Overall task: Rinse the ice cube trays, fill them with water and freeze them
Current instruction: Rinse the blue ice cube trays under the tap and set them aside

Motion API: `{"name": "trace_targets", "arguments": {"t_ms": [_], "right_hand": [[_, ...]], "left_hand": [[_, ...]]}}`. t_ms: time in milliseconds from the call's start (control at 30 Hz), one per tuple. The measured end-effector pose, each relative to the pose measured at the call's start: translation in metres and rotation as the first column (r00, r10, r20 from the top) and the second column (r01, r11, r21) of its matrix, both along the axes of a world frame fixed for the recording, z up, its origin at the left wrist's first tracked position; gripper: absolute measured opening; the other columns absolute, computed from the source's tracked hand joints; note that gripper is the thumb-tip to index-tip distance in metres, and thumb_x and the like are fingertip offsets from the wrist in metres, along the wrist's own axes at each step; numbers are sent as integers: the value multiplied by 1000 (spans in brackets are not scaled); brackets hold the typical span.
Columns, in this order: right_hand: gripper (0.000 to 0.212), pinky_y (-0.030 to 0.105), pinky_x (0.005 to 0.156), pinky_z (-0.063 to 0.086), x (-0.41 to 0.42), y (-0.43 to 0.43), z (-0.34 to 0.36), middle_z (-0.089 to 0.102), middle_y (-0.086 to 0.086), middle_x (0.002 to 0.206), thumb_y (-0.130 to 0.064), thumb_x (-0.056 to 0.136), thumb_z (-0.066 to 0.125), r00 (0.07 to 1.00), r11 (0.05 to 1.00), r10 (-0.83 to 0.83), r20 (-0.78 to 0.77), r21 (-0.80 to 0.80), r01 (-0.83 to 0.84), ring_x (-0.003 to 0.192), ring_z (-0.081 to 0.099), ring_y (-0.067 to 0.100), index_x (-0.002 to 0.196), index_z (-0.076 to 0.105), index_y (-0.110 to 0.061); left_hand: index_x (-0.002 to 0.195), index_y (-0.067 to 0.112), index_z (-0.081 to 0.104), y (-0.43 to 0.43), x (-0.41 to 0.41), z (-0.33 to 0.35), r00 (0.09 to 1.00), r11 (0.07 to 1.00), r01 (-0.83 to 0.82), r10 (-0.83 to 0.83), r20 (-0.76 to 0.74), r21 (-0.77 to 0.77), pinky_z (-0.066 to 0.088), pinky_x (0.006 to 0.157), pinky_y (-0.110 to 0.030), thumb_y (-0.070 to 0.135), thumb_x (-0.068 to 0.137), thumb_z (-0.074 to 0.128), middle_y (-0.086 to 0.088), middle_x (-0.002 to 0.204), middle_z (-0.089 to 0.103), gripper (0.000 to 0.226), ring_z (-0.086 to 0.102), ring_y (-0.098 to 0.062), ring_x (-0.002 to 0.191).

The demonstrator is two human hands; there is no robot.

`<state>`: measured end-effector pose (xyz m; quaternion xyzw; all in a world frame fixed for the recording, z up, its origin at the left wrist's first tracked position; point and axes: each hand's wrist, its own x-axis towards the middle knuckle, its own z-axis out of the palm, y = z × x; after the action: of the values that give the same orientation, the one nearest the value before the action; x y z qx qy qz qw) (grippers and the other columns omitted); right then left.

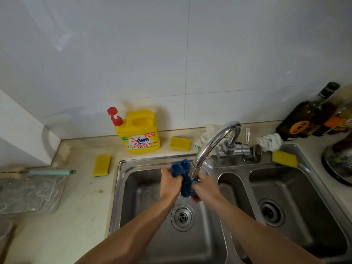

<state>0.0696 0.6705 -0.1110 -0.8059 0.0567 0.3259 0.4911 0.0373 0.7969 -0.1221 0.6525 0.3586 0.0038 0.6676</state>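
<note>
The sink [116,197] is brushed steel, dull grey with soft reflections. The tap [213,141] is polished chrome, mirror-bright. The ice tray [185,185] looks like soft, matt dark-blue rubber. Along the bench's back edge stand a glossy yellow plastic soap bottle [142,134] and dark shiny glass bottles [304,119]. The sponges [102,165] are porous foam. The bench [85,206] is smooth, pale and stained, and the wall tiles [133,54] are glossy white.

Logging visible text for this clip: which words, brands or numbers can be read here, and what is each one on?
"OMO": on the front label of the yellow detergent bottle.
Smaller print around it on the same label: too small to read.
Yellow oval label on the dark glass bottle: letters turned and blurred, unreadable.
Orange label on the second bottle: blurred, unreadable.
</note>
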Motion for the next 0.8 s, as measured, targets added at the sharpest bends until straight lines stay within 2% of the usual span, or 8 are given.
{"name": "trace_targets", "arguments": {"t_ms": [67, 200, 300, 400, 533, 600, 700, 800], "right_hand": [[16, 33, 48, 56, 2, 4, -1, 72, 19, 78, 3, 94, 50, 999, 1000, -11, 36, -18, 11, 51, 69, 23, 100, 62, -5], [10, 29, 48, 54, 1, 6, 0, 72, 16, 71, -6, 100, 54, 997, 1000, 2, 83, -24, 0, 47, 65, 17, 100, 63, -3], [16, 29, 51, 55, -4, 7, 3, 72, 15, 76, 1, 94, 50, 993, 996, 86, 84, -39, -83, 50, 66, 17, 106, 59, -5], [17, 28, 47, 51, -8, 8, 2, 71, 14, 76, -8, 98, 48, 983, 990, 132, 125, -63, -125, 47, 63, 17, 113, 54, -10], [16, 31, 44, 49, -4, 1, 2, 72, 16, 76, -6, 98, 47, 988, 995, 97, 120, -42, -92, 45, 58, 18, 104, 61, -8], [14, 31, 43, 49, -3, -5, 4, 72, 16, 75, -5, 99, 49, 993, 1000, 20, 113, 1, -20, 45, 58, 18, 100, 62, -9], [19, 28, 40, 47, -5, -7, 7, 71, 16, 77, 2, 94, 50, 985, 1000, 5, 171, 29, -10, 44, 59, 17, 98, 59, -14], [36, 16, 41, 45, -9, -6, 10, 67, 9, 78, 10, 87, 53, 972, 999, -2, 236, 47, -9, 44, 61, 5, 94, 52, -25]], "left_hand": [[118, 5, 48, -4, 2, -1, 999, 999, -10, 8, -37, -44, 58, 89, -44, 0, 87, 57, -15, 112, 64, 32, 66, -26, 102], [107, 12, 56, -6, 2, -2, 993, 995, 12, -23, -113, -97, 60, 64, -33, 10, 94, 53, -12, 104, 70, 14, 71, -24, 89], [108, 16, 58, -2, 1, -2, 992, 997, 67, -64, -113, 29, 63, 79, -46, 12, 94, 52, -10, 104, 71, 16, 72, -25, 91], [112, 16, 58, -1, 0, -2, 982, 980, 166, -154, -110, 108, 62, 83, -46, 16, 96, 50, -8, 105, 71, 18, 71, -23, 92], [112, 21, 60, -5, -5, 2, 958, 965, 261, -261, -116, -20, 59, 62, -28, 25, 99, 56, -5, 103, 72, 14, 71, -18, 89], [113, 24, 61, -7, -9, 3, 956, 954, 267, -280, -92, -135, 57, 65, -27, 14, 95, 54, -5, 104, 73, 22, 70, -20, 94], [116, 23, 57, -8, -11, 6, 944, 947, 311, -317, -85, -82, 59, 71, -31, 1, 90, 49, -3, 106, 71, 35, 70, -20, 97], [119, 22, 53, -10, -11, 6, 946, 950, 307, -311, -88, -55, 58, 65, -29, 4, 94, 53, -4, 106, 73, 30, 73, -17, 88]]}}
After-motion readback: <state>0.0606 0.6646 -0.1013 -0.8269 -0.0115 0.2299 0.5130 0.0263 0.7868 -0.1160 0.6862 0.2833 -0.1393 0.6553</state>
